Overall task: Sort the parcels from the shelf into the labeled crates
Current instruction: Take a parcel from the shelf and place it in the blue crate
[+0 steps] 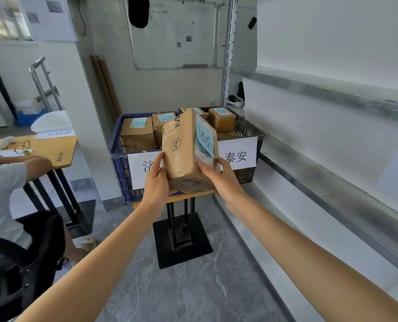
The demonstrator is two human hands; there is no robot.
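Figure: sorting station, seen from the head, near to far.

Two bare forearms reach forward from the near edge. The left hand (pixel 157 180) and right hand (pixel 221 178) grasp a cardboard parcel (pixel 181 156) between them — the left thumb lies up its left face, and the right fingers wrap its near right corner. The parcel is held in the air, tilted, with a blue note (pixel 205 140) handwritten 济南 on its right face.

Just beyond stand two crates side by side on a yellow-edged bench (pixel 202 193). The blue crate (pixel 120 168), left, has a white label (pixel 138 168) partly hidden by the parcel. The black crate (pixel 251 131), right, is labelled 泰安 (pixel 237 155). Both hold boxed parcels with blue notes.

A metal shelf (pixel 333 94) runs along the right. At far left a seated person (pixel 2 194) leans on a second bench (pixel 53 149) — a whiteboard (pixel 172 33) hangs on the far wall.
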